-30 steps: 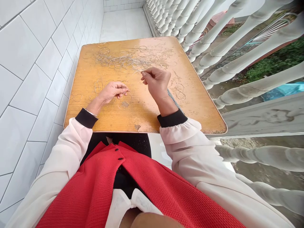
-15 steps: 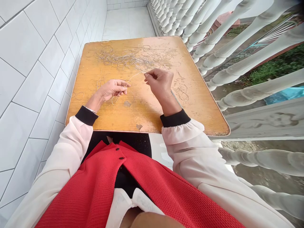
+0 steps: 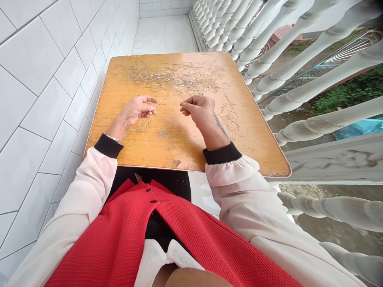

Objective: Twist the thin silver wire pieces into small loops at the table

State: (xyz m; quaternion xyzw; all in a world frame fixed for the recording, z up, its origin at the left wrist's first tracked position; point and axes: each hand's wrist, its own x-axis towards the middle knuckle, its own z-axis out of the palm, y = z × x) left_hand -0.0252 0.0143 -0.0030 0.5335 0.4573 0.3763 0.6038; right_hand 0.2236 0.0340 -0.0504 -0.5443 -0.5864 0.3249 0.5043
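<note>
My left hand (image 3: 138, 111) is over the left half of the wooden table, its thumb and fingers pinched on a thin, pale wire (image 3: 170, 99). The wire spans the gap to my right hand (image 3: 200, 111), whose thumb and forefinger grip its other end. Thin loops (image 3: 145, 125) show below my left fingers; whether they belong to the same wire I cannot tell. Several greyish strands (image 3: 221, 126) show beside my right wrist, partly hidden by it. A tangled heap of thin wires (image 3: 167, 77) lies beyond both hands.
The worn tabletop (image 3: 191, 151) has chipped patches. A loose curl of wire (image 3: 232, 120) lies right of my right hand. A white tiled wall (image 3: 44, 91) runs along the left, and a white balustrade (image 3: 287, 83) along the right.
My left hand has drawn slightly left, and my right hand has turned and lowered a little. The wire between them looks straighter. The view has shifted slightly.
</note>
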